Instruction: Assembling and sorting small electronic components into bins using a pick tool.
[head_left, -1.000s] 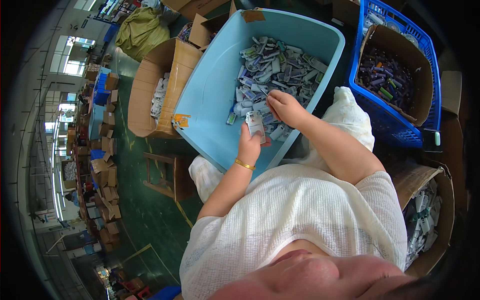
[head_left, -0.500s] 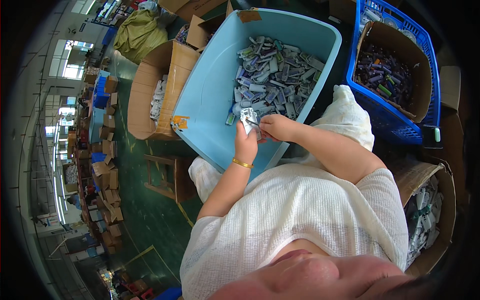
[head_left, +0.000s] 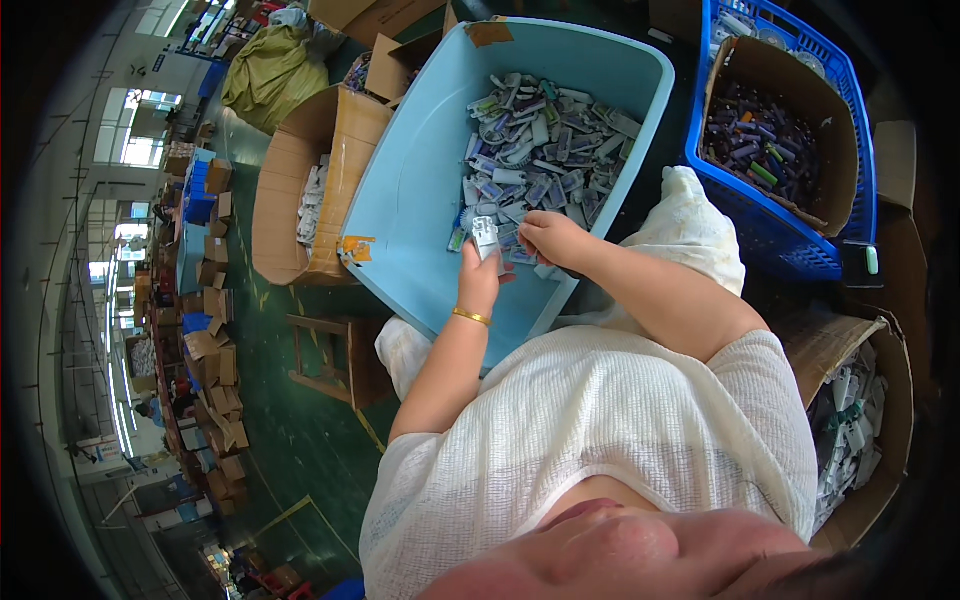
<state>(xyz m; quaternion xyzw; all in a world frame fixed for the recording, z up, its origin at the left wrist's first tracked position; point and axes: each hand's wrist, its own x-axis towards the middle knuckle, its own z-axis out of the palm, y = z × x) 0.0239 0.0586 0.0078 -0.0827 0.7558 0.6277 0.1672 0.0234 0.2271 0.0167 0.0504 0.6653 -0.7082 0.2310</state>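
Note:
In my left hand (head_left: pixel 480 282) is a white plastic casing (head_left: pixel 485 234), gripped near its lower end and held over the near part of a light blue tub (head_left: pixel 400 200). Just to the right, my right hand (head_left: pixel 552 240) is closed, apart from the casing. It pinches a thin dark rod-like tool, mostly hidden by the fingers at this moment. Beyond both hands, a heap of small white, grey and purplish plastic device parts (head_left: pixel 555 150) lies in the tub.
At the right, a blue crate (head_left: pixel 830 258) holds a carton (head_left: pixel 838 140) of dark cylindrical pieces (head_left: pixel 755 140). Another carton (head_left: pixel 890 480) with white parts (head_left: pixel 848 430) stands below it. Left of the tub are an open cardboard box (head_left: pixel 285 190) and a wooden stool (head_left: pixel 365 362).
The right hand has drawn back to the right, and the rod has come away from the casing. The left hand has shifted slightly left with the casing.

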